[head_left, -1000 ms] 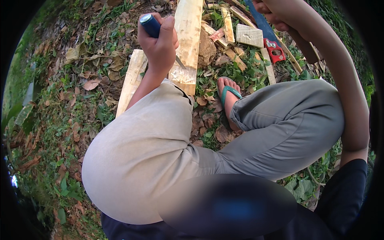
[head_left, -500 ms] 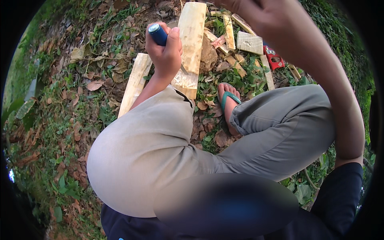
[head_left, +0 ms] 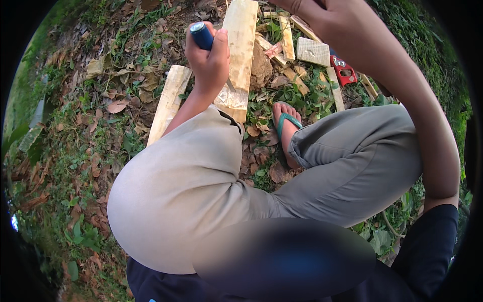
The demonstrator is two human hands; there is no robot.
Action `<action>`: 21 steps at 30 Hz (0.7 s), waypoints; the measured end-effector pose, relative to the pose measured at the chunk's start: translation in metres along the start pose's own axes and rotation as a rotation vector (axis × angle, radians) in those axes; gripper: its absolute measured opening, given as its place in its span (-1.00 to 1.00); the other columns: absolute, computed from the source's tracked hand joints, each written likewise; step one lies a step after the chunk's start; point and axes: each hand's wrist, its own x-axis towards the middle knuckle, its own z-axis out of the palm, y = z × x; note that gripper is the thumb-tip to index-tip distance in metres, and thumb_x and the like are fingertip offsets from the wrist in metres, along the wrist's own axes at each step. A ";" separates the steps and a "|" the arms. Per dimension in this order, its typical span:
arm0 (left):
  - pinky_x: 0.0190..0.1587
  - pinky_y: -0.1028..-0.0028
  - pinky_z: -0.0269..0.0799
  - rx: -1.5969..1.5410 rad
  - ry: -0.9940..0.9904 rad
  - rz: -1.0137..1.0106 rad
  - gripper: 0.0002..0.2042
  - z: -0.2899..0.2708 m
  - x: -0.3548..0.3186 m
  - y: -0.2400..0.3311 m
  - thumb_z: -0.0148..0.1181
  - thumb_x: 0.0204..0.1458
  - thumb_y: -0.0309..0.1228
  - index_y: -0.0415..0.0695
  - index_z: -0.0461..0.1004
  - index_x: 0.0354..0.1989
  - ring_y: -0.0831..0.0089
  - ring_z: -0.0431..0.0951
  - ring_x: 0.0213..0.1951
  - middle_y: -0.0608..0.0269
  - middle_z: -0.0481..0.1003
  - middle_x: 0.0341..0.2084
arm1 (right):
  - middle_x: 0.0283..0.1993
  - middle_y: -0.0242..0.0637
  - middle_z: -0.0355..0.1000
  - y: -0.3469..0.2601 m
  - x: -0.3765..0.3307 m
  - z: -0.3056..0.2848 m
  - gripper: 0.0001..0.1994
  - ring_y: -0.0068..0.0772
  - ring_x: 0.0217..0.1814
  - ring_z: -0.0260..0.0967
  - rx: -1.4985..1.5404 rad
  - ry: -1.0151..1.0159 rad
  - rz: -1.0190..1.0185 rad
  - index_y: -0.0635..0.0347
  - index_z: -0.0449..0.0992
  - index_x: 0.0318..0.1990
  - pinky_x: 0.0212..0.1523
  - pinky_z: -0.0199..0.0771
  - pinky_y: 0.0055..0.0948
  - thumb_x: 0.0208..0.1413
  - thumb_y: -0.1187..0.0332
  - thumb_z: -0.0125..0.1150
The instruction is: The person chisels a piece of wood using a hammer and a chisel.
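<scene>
My left hand (head_left: 207, 63) is closed around the blue handle of a chisel (head_left: 201, 36), its butt end turned up toward me. The thin metal blade slants down to a pale wooden plank (head_left: 238, 45), its tip at a rough, chipped patch near the plank's near end. My right hand (head_left: 314, 12) is raised at the top edge of the view, above and right of the chisel. Its fingers look curled but are partly cut off by the edge, so what they hold is out of sight.
Another plank (head_left: 170, 98) lies left of my left forearm. Right of the main plank are a brown stone or clod (head_left: 260, 68), several wood offcuts, a square wood block (head_left: 313, 52) and a red tool (head_left: 344, 70). My sandalled foot (head_left: 288, 126) rests on leafy ground.
My raised right hand has shifted slightly right. My left hand keeps the chisel at nearly the same spot on the plank, and the whole view has moved a little.
</scene>
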 end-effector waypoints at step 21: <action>-0.69 0.56 0.03 0.036 -0.051 -0.112 -0.81 0.001 0.009 -0.008 0.13 0.27 -0.52 -0.04 0.20 -0.18 0.72 0.16 -0.72 0.45 0.24 -0.62 | -0.51 -0.13 0.46 0.013 -0.004 0.008 -0.57 -0.30 -0.51 0.41 -0.033 0.126 -0.130 0.37 0.53 -0.24 -0.40 0.38 -0.21 0.41 0.09 0.00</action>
